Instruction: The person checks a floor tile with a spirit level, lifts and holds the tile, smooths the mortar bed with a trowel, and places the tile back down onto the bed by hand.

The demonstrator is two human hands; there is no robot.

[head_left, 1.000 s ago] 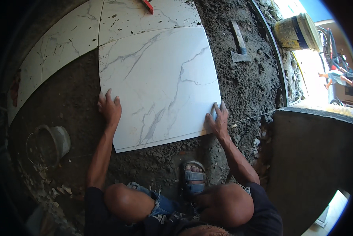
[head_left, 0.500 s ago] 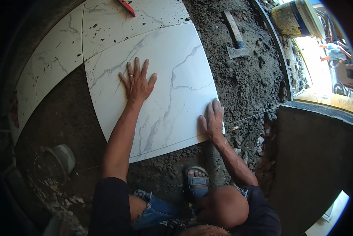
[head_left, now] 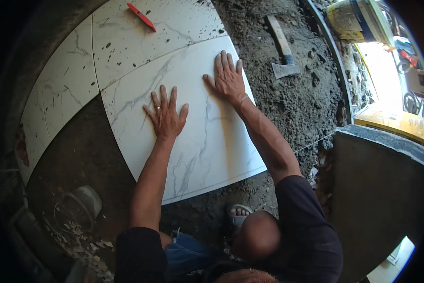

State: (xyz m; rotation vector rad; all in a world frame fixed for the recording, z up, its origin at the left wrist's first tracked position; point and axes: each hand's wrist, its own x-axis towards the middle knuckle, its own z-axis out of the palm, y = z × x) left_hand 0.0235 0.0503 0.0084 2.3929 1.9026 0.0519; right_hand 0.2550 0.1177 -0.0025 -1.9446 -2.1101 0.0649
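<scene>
A large white floor tile (head_left: 188,146) with grey marble veining lies on dark mortar, its far edge against the neighbouring tiles (head_left: 141,37). My left hand (head_left: 167,115), a ring on one finger, rests palm down on the tile left of its middle, fingers spread. Near the tile's far right corner my right hand (head_left: 228,78) lies flat, fingers stretched out and thumb apart. Neither hand holds anything. A red flat tool (head_left: 142,18), its kind unclear, lies on the tiles beyond. On the mortar to the right is a hatchet-shaped hammer (head_left: 283,49) with a pale handle.
A bucket (head_left: 82,205) lies in the lower-left pit among rubble. A string (head_left: 315,143) runs towards a grey block wall (head_left: 379,188) at right. A stained yellow bucket (head_left: 358,21) stands at the upper right, beyond a long straight edge (head_left: 332,56). My sandalled foot (head_left: 239,211) is near the tile.
My right hand has moved from the tile's near right edge up to its far right corner. My left hand stays on the tile. The view has shifted slightly.
</scene>
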